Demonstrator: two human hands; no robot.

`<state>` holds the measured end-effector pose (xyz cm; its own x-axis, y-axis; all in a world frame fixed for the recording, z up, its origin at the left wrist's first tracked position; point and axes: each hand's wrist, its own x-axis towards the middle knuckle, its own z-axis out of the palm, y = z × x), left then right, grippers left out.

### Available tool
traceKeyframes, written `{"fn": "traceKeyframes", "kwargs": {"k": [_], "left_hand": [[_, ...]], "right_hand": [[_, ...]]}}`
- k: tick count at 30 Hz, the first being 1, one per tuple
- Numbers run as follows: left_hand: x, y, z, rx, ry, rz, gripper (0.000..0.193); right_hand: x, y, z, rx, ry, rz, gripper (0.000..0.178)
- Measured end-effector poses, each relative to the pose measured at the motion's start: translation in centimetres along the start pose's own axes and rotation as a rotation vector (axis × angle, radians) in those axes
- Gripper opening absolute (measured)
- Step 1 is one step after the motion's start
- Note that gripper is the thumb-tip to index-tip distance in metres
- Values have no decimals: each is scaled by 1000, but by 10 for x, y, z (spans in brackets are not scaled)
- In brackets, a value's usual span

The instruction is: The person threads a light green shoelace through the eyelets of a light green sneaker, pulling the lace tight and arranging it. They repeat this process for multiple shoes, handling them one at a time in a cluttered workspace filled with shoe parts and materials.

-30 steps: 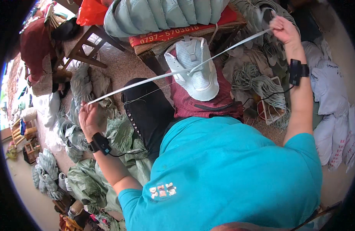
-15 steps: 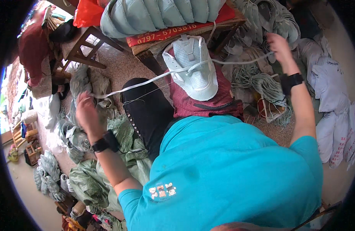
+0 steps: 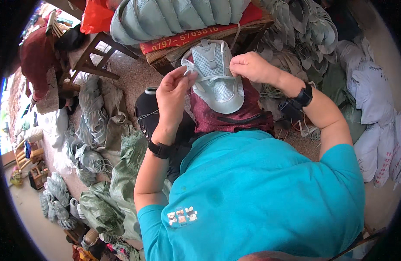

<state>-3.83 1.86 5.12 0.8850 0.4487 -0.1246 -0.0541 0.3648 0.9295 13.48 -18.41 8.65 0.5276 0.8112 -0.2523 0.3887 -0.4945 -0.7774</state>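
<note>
A pale grey-blue shoe upper [image 3: 221, 93] lies over my lap on dark red cloth [image 3: 209, 119], with its toe toward me. A light shoelace [image 3: 215, 78] crosses its throat. At the left eyelet edge, my left hand [image 3: 174, 89] is closed in a pinch on the shoelace by the upper's flap. My right hand [image 3: 254, 68] is closed too, its fingertips pinching the shoelace by the right eyelet edge. The fingers largely hide the lace's ends. Thin thread [image 3: 148, 115] lies over my dark trouser knee.
Just beyond the upper, a wooden stool [image 3: 159, 65] with a red cover bears a row of stacked uppers [image 3: 178, 19]. Bundled uppers [image 3: 311, 26] hang at the far right, near white sacks [image 3: 374, 100]. Green sacks [image 3: 100, 204] lie at the left; another person [image 3: 35, 56] sits at the far left.
Both hands have come inward from wide apart, where they held the shoelace stretched out, to the two sides of the upper. The lace now lies short across the throat.
</note>
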Motion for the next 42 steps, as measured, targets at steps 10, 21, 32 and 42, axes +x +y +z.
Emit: {"fn": "traceKeyframes", "kwargs": {"k": [10,21,32,42], "left_hand": [[-6,-16,0,592,15,186,15],[-11,-22,3,504,-16,-85,19],[4,2,32,1183,-22,428,18],[28,15,22,823,-230,-191,20]], "right_hand": [[7,-39,28,-1235,64,-459,9],[20,-51,-15,-999,-117,-616,36],[46,-44,-44,-874,-400,-565,27],[56,-59,-39,-846,-432,-262,23]]}}
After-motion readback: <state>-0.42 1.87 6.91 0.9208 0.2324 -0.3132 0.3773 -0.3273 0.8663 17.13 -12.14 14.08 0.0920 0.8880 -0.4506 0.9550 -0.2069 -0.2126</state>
